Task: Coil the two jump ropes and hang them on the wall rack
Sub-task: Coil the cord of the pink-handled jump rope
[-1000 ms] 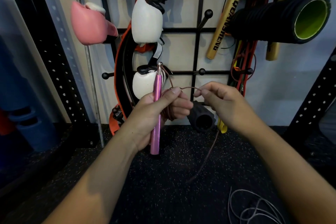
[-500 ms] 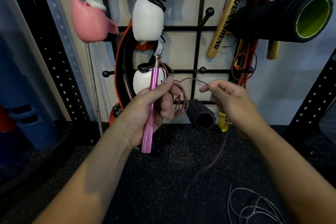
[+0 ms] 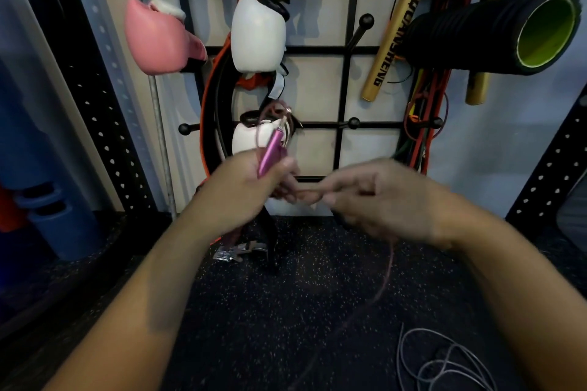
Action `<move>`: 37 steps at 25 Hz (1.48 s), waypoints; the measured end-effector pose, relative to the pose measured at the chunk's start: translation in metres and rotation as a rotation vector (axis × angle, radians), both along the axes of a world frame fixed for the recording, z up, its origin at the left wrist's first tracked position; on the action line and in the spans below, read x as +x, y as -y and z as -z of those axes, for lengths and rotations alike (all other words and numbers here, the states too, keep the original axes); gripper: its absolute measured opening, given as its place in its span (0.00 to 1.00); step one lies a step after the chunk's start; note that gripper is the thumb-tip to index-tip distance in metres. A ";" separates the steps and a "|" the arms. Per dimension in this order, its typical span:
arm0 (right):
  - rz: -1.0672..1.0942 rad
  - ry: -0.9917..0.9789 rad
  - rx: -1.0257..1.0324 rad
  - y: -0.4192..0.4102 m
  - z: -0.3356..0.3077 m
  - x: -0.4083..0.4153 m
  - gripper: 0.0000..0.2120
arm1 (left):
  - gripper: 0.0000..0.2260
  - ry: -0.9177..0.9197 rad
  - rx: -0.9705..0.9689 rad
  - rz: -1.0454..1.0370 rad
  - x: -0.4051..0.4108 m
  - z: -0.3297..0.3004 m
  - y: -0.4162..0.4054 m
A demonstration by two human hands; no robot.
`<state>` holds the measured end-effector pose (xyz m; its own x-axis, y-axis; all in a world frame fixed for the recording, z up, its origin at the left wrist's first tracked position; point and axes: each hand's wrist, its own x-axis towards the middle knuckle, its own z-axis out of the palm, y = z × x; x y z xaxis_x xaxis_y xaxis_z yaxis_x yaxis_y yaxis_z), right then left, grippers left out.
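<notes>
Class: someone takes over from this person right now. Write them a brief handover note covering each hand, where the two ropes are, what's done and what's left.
Left hand grips the pink handle, with cord loops gathered beside it.
Right hand, blurred, seems to pinch the brown cord, which trails to the floor.
Grey rope lies loose on the floor.
Done: part of the pink rope coiled.
Left: finish it, coil the grey one, hang both on the wall rack.

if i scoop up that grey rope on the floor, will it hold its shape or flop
Probably flops: the grey rope lies in loose, uneven loops on the floor. It looks thin, so likely light. The overlapping strands could tangle when lifted.
</notes>
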<state>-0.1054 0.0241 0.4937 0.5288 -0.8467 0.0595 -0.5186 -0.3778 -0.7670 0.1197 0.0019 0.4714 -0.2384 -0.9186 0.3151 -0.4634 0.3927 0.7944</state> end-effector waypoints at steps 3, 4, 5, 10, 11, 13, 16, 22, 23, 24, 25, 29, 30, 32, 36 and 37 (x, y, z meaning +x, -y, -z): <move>0.328 0.097 -0.308 0.008 -0.006 -0.006 0.08 | 0.22 0.054 0.110 0.157 -0.011 0.004 -0.004; 0.422 0.130 -0.381 0.012 -0.001 -0.006 0.15 | 0.21 0.059 0.099 0.163 -0.015 0.004 -0.005; 0.493 0.133 -0.461 0.014 0.003 -0.006 0.20 | 0.18 0.036 0.096 0.167 -0.017 0.002 -0.006; 0.282 0.245 -0.385 0.017 -0.004 -0.019 0.08 | 0.14 -0.196 0.196 0.298 -0.017 -0.010 -0.010; 0.276 0.283 -0.380 0.018 -0.006 -0.022 0.07 | 0.15 -0.225 0.197 0.304 -0.018 -0.008 -0.011; 0.410 0.367 -0.433 0.020 -0.001 -0.021 0.09 | 0.16 -0.287 0.209 0.315 -0.022 -0.003 -0.012; 0.558 0.294 -0.464 0.026 0.012 -0.012 0.20 | 0.14 -0.386 0.241 0.322 -0.025 0.001 -0.011; 0.407 0.413 -0.309 0.027 0.007 -0.022 0.11 | 0.14 -0.470 0.252 0.273 -0.021 0.003 -0.011; 0.435 0.460 -0.312 0.025 0.006 -0.022 0.09 | 0.15 -0.491 0.255 0.279 -0.021 0.004 -0.011; 0.485 0.510 -0.314 0.024 0.006 -0.020 0.09 | 0.15 -0.516 0.263 0.298 -0.020 0.004 -0.012; 0.550 0.544 -0.324 0.023 0.008 -0.018 0.12 | 0.15 -0.537 0.271 0.323 -0.020 0.003 -0.013; 0.590 0.444 -0.360 0.029 0.014 -0.015 0.17 | 0.10 -0.571 0.279 0.360 -0.020 -0.008 -0.020; 0.528 0.466 -0.322 0.032 0.015 -0.017 0.15 | 0.10 -0.578 0.287 0.376 -0.020 -0.009 -0.021; 0.427 0.568 -0.252 0.038 0.013 -0.023 0.13 | 0.12 -0.629 0.323 0.460 -0.017 -0.011 -0.022; 0.476 0.674 -0.155 0.035 0.022 -0.020 0.11 | 0.13 -0.998 0.402 0.707 -0.016 -0.020 -0.026; 0.500 0.612 -0.067 0.033 0.030 -0.015 0.16 | 0.12 -1.146 0.392 0.756 -0.019 -0.025 -0.028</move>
<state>-0.1200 -0.0087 0.4640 -0.0565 -0.9595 0.2760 -0.1323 -0.2669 -0.9546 0.1006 0.0296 0.4960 -0.4937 -0.7589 0.4247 0.7161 -0.0776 0.6937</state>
